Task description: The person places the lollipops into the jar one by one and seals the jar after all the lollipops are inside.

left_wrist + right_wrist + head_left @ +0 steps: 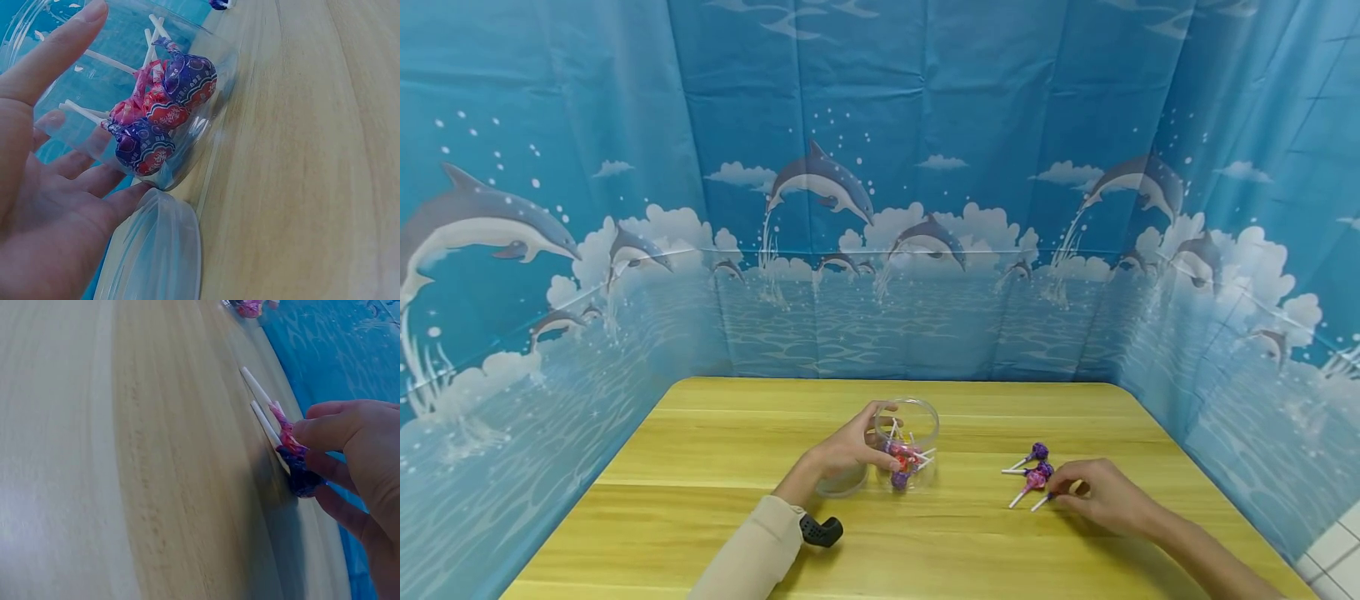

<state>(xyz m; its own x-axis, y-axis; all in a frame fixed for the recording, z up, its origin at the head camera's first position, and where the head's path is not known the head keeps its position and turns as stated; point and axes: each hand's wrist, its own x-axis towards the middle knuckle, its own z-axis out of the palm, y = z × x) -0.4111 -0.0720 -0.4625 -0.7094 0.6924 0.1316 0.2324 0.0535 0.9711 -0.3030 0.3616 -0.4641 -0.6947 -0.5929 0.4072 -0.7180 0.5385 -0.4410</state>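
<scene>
My left hand [859, 443] holds a clear plastic jar [927, 423] around its side, thumb in front and fingers behind. Inside the jar lie several wrapped lollipops [167, 112], purple, red and pink, their white sticks pointing various ways. To the right, my right hand [1101, 493] has its thumb and fingertips around the wrapped head of a dark purple lollipop [303, 481], whose white stick points away from the palm. A pink lollipop [1036, 479] lies right beside it, partly behind the thumb in the right wrist view.
A clear round lid [842, 483] lies on the table left of the jar, partly under the left hand. Beyond the pink lollipop are other purple lollipops [1039, 452]. The yellow wood-grain table [925, 550] is bordered by a blue dolphin-print curtain [880, 325].
</scene>
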